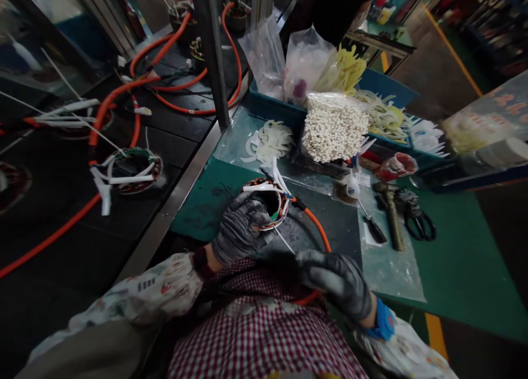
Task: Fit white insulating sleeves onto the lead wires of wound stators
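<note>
My left hand (239, 229), in a grey glove, is closed on the near left side of a ring-shaped motor stator (281, 214). White sleeves (259, 186) and wire leads cross the top of the stator. From its right side runs an orange cable (318, 225), which bends down toward my lap. A thin white cord (284, 240) stretches from the stator's near edge to my gloved right hand (336, 280). The fingers of that hand are curled together around the cord's end, slightly blurred.
Behind the stator lie pale strips (272, 139) and a bag of white sticks (336, 127). To the right are a screwdriver (373, 228), a hammer (391, 217) and black-handled scissors (419, 222). Another stator (142, 172) rests on the dark conveyor (181, 131), beside a metal post (212, 54).
</note>
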A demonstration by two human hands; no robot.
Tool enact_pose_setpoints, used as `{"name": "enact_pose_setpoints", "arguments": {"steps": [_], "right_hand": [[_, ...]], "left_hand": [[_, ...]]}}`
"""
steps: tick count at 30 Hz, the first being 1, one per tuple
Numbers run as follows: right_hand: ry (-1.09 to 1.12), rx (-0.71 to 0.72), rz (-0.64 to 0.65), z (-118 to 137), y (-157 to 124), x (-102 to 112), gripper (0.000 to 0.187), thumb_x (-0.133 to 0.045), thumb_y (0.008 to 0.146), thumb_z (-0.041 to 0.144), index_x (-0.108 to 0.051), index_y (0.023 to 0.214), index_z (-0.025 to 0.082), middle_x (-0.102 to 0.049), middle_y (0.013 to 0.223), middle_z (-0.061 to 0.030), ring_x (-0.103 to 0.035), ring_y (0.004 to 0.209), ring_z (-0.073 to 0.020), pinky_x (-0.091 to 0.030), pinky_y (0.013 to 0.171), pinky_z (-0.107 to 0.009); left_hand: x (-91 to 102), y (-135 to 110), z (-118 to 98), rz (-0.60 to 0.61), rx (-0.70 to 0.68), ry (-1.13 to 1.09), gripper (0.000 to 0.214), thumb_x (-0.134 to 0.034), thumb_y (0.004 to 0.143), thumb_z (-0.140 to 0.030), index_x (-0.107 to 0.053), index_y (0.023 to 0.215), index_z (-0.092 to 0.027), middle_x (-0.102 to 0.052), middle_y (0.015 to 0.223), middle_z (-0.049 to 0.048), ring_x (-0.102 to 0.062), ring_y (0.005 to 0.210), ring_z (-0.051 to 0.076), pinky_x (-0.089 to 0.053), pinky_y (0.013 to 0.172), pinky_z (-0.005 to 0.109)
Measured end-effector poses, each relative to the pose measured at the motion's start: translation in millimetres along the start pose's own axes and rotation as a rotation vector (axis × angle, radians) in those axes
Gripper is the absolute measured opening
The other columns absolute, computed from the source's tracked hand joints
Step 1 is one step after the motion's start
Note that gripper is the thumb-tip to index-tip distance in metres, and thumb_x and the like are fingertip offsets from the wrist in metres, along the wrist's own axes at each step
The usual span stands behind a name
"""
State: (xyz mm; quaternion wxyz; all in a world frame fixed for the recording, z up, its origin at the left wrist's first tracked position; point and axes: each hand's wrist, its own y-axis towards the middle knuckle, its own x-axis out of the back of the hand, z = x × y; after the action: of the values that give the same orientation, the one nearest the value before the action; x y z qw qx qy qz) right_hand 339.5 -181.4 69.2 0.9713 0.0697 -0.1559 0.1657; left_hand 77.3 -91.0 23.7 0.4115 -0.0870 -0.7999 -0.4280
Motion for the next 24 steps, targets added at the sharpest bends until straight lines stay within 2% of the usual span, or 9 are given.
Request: {"name": "enact_pose_setpoints", "arguments": {"steps": [2,4,6,10,12,14,17,20,24], "right_hand": [[-0.145,0.103,-0.021,-4.8,22.8,-2.9,0.019,-0.076,0.103,0.042,-0.084,0.117,0.032,-0.086,0.095,-0.0044,-0.083,0.087,-0.0263,-0.071,0.079,-0.040],[-0.244,0.152,-0.119,-8.4,52.5,-3.5,0.018,-0.078,0.102,0.045,-0.084,0.111,0.031,-0.086,0.104,-0.0058,-0.083,0.099,-0.0280,-0.069,0.089,-0.043],[-0.291,0.100,-0.140,-7.3,81.4,-1.6,0.024,-0.073,0.105,0.047,-0.084,0.116,0.029,-0.087,0.107,-0.0067,-0.081,0.098,-0.0269,-0.067,0.089,-0.041],[-0.388,-0.024,0.088,4.7,118.1,0.4,0.029,-0.071,0.107,0.047,-0.085,0.114,0.023,-0.084,0.090,-0.0055,-0.074,0.078,-0.0210,-0.058,0.077,-0.034],[-0.304,-0.034,0.106,7.8,124.5,-2.4,0.029,-0.070,0.106,0.045,-0.086,0.107,0.021,-0.081,0.084,-0.0043,-0.069,0.072,-0.0183,-0.055,0.073,-0.032],[-0.104,-0.042,0.023,7.1,125.3,-5.1,0.032,-0.070,0.106,0.048,-0.084,0.102,0.020,-0.081,0.088,-0.0044,-0.070,0.077,-0.0188,-0.057,0.076,-0.033],[0.113,-0.055,-0.001,4.4,122.0,-2.1,0.040,-0.067,0.107,0.058,-0.084,0.105,0.022,-0.085,0.100,-0.0060,-0.078,0.091,-0.0224,-0.065,0.086,-0.038],[0.148,-0.079,0.114,3.0,118.7,7.7,0.031,-0.077,0.102,0.053,-0.085,0.109,0.024,-0.087,0.107,-0.0053,-0.080,0.096,-0.0227,-0.068,0.089,-0.040],[0.110,-0.040,0.080,-1.5,115.6,14.7,0.020,-0.086,0.095,0.039,-0.083,0.103,0.021,-0.087,0.101,-0.0054,-0.080,0.091,-0.0213,-0.069,0.088,-0.039]], "left_hand": [[-0.4,1.4,0.5,-0.029,-0.015,-0.008,0.009,-0.067,0.101,-0.037,-0.065,0.105,-0.030,-0.083,0.103,0.0007,-0.083,0.105,0.026,-0.065,0.115,0.056],[-0.2,3.9,-0.4,-0.082,-0.012,-0.024,0.010,-0.072,0.099,-0.036,-0.067,0.105,-0.029,-0.085,0.105,0.0003,-0.083,0.109,0.026,-0.063,0.115,0.056],[1.3,7.3,-2.6,-0.122,0.010,-0.048,0.011,-0.075,0.099,-0.035,-0.070,0.105,-0.027,-0.086,0.108,0.0015,-0.083,0.110,0.026,-0.062,0.115,0.055],[6.0,14.3,-6.0,-0.136,0.010,-0.084,0.010,-0.076,0.098,-0.031,-0.073,0.107,-0.027,-0.086,0.109,0.0022,-0.083,0.108,0.025,-0.058,0.118,0.052],[7.1,16.3,-6.0,-0.146,-0.012,-0.074,0.008,-0.075,0.099,-0.031,-0.072,0.105,-0.026,-0.087,0.107,0.0022,-0.084,0.107,0.024,-0.058,0.117,0.050],[6.9,16.5,-5.0,-0.151,-0.021,-0.059,0.008,-0.075,0.100,-0.033,-0.071,0.102,-0.026,-0.087,0.107,0.0022,-0.084,0.106,0.024,-0.059,0.114,0.048],[5.0,13.9,-2.6,-0.101,-0.010,-0.059,0.017,-0.076,0.099,-0.032,-0.075,0.115,-0.028,-0.088,0.119,0.0016,-0.082,0.113,0.024,-0.058,0.115,0.049],[3.1,8.9,0.9,-0.036,0.013,-0.070,0.021,-0.077,0.097,-0.033,-0.078,0.117,-0.028,-0.087,0.121,0.0022,-0.081,0.116,0.026,-0.055,0.118,0.050],[1.7,3.8,6.1,-0.011,0.027,-0.059,0.012,-0.078,0.098,-0.038,-0.077,0.101,-0.027,-0.088,0.114,0.0009,-0.082,0.115,0.025,-0.055,0.117,0.049]]}}
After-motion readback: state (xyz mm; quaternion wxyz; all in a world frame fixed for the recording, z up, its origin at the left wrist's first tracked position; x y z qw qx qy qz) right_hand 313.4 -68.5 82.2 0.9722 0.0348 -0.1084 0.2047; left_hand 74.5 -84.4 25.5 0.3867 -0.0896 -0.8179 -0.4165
